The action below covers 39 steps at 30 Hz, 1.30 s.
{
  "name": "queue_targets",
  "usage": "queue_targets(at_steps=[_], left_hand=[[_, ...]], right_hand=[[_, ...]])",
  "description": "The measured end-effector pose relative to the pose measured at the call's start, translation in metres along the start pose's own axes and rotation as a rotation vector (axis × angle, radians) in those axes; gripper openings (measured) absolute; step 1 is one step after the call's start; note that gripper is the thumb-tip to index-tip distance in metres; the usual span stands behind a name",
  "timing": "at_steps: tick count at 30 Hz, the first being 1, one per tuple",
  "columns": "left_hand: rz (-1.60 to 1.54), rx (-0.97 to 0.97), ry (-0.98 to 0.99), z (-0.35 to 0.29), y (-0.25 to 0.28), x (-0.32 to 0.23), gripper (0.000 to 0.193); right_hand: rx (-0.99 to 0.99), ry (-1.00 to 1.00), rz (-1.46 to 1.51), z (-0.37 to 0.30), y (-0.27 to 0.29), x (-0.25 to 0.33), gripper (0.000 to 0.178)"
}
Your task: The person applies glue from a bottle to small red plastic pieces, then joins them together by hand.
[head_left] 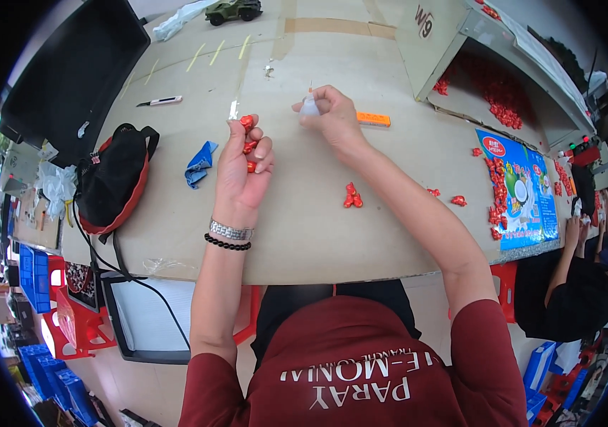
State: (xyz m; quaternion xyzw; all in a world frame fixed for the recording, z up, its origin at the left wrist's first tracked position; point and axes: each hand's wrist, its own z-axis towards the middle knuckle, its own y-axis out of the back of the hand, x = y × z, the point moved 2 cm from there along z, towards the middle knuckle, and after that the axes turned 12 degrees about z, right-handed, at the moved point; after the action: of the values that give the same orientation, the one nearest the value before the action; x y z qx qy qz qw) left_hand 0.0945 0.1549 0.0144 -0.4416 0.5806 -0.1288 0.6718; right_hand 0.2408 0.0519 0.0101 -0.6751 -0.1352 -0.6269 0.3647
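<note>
My left hand (241, 174) is turned palm up with curled fingers around several small glossy red plastic parts (250, 147). One of them sits pinched between thumb and forefinger. In my right hand (341, 122) is a small translucent white dropper bottle (310, 107), its thin needle tip pointing up and away from me. The two hands are apart, above the middle of the table. Between my forearms lies a little cluster of similar red parts (352, 196). Just past my right hand rests an orange box-like strip (374, 119).
Left of my hands are a crumpled blue wrapper (200, 165), a utility knife (160, 102) and a black-and-red bag (115, 178). A toy jeep (233, 11) stands far back. Rightward, red parts line a blue printed sheet (531, 192) below an open-fronted housing (428, 53). A co-worker (571, 285) sits beyond.
</note>
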Motion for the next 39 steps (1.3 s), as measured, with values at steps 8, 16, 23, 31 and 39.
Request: queue_targets(at_steps=[8,16,23,31,39], left_hand=[[-0.033,-0.018,-0.045,0.009,0.028,-0.001,0.037],[-0.077,-0.027,-0.054,0.011,0.031,-0.003,0.038],[-0.087,-0.03,-0.064,0.009,0.03,-0.003,0.036],[-0.052,-0.05,-0.043,0.009,0.03,-0.001,0.036],[-0.031,-0.052,-0.048,0.009,0.032,-0.003,0.036]], right_hand=[[0.004,-0.043,-0.287,0.007,-0.002,0.004,0.045],[0.053,0.153,-0.977,-0.001,0.064,0.054,0.04],[0.093,0.121,-1.388,-0.008,0.093,0.045,0.026],[0.081,0.428,-1.247,-0.012,0.079,0.046,0.028],[-0.008,0.398,-1.276,-0.021,0.026,0.066,0.039]])
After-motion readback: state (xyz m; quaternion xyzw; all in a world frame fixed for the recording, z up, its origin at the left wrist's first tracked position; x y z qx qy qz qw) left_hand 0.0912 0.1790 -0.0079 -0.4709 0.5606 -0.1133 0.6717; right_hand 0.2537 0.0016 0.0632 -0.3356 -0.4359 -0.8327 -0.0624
